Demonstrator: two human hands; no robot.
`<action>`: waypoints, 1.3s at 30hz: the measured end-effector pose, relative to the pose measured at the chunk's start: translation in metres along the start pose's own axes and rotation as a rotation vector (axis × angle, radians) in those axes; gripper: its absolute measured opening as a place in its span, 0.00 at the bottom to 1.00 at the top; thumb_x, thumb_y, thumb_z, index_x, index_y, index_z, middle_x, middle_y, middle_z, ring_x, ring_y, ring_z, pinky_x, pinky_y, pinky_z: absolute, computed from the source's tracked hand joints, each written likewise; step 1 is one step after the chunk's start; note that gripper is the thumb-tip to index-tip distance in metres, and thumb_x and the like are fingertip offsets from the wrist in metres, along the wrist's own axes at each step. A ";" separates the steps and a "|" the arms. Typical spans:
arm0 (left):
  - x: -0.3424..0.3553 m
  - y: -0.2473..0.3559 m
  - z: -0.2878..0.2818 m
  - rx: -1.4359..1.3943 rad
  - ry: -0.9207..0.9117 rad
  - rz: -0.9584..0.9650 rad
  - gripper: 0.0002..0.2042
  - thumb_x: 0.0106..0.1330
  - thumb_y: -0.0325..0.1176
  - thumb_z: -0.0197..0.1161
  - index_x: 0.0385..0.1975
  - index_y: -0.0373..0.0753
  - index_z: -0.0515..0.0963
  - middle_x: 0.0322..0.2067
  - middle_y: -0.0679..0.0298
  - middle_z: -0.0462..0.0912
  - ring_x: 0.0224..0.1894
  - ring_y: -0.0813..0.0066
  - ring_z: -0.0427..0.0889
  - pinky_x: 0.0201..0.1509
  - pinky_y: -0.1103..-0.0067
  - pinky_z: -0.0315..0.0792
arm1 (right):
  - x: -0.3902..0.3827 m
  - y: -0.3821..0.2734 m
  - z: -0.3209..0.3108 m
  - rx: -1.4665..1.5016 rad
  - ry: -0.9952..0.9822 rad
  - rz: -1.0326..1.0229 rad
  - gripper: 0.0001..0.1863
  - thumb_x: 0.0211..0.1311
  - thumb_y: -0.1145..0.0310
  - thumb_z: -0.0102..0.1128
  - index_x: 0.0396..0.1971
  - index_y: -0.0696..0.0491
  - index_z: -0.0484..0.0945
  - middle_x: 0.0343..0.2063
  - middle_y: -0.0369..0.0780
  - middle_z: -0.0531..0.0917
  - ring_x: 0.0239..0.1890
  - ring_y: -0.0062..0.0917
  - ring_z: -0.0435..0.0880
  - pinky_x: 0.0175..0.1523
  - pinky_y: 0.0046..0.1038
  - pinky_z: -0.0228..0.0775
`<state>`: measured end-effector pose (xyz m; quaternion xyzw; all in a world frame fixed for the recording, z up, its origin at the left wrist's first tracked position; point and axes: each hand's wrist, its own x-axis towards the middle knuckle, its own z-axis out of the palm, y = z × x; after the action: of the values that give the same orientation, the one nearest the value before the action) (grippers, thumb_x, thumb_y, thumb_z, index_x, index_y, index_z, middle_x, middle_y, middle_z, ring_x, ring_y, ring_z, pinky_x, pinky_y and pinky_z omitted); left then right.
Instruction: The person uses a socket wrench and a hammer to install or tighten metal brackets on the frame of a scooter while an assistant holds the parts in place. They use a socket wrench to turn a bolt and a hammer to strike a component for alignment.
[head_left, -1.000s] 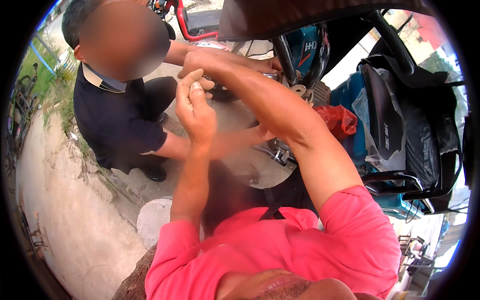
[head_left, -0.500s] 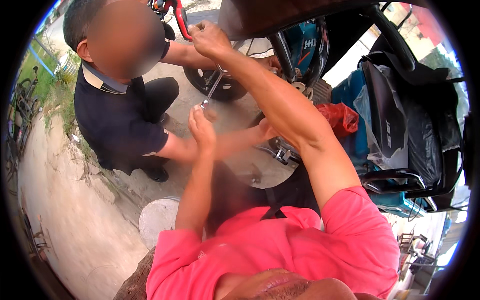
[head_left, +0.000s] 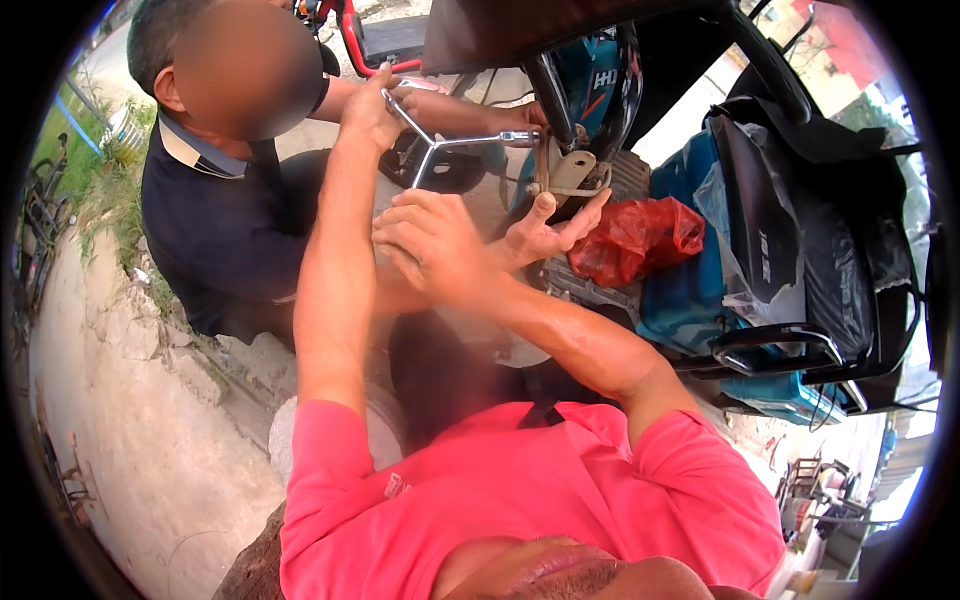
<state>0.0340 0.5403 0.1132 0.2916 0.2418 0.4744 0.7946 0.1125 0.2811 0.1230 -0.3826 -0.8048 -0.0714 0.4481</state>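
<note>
A chrome three-armed socket wrench (head_left: pixel 432 146) is held between my two hands. My left hand (head_left: pixel 370 112) is closed round its upper left arm. My right hand (head_left: pixel 432 238), fingers curled, is at the end of its lower arm and hides that end. The third arm points right, its socket at a metal bracket (head_left: pixel 572 176) on the front of a teal vehicle (head_left: pixel 588 95); whether it is seated on a nut is too small to tell. Behind my right hand, a co-worker's open hand (head_left: pixel 548 232) reaches under the bracket. Their other hand (head_left: pixel 535 116) is beside the socket.
A crouching co-worker (head_left: pixel 215 220) in a dark shirt is at the left. A red plastic bag (head_left: pixel 640 240) lies right of the bracket. Farther right is a black seat (head_left: pixel 765 230) with plastic wrap. A pale round container (head_left: pixel 285 440) stands by my left arm.
The wrench has turned, and one arm now points right to the bracket. My left hand has moved up and away; my right hand has come down and nearer. The co-worker's nearer hand has opened.
</note>
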 end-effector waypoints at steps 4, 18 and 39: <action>-0.054 0.040 0.054 0.150 -0.076 0.206 0.17 0.76 0.47 0.60 0.36 0.37 0.77 0.25 0.62 0.79 0.27 0.69 0.79 0.34 0.71 0.73 | -0.023 0.036 0.026 -0.145 -0.118 -0.039 0.09 0.55 0.70 0.67 0.37 0.52 0.86 0.43 0.32 0.85 0.58 0.28 0.77 0.55 0.36 0.64; -0.157 -0.024 0.063 0.094 -0.103 0.861 0.19 0.81 0.40 0.51 0.30 0.31 0.76 0.30 0.56 0.82 0.39 0.63 0.83 0.49 0.68 0.77 | 0.013 0.112 0.080 -0.583 -0.235 -0.095 0.07 0.54 0.65 0.62 0.28 0.50 0.86 0.41 0.32 0.83 0.58 0.27 0.74 0.58 0.38 0.66; -0.176 -0.019 0.076 0.542 0.094 0.878 0.17 0.81 0.43 0.54 0.42 0.33 0.78 0.35 0.63 0.84 0.37 0.79 0.79 0.45 0.79 0.76 | 0.168 0.143 0.076 0.125 -1.005 0.639 0.17 0.66 0.58 0.62 0.33 0.61 0.84 0.31 0.44 0.87 0.31 0.30 0.86 0.40 0.34 0.78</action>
<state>0.0198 0.3576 0.1736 0.5392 0.2461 0.6962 0.4049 0.1076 0.5076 0.1759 -0.5653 -0.7660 0.3042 0.0336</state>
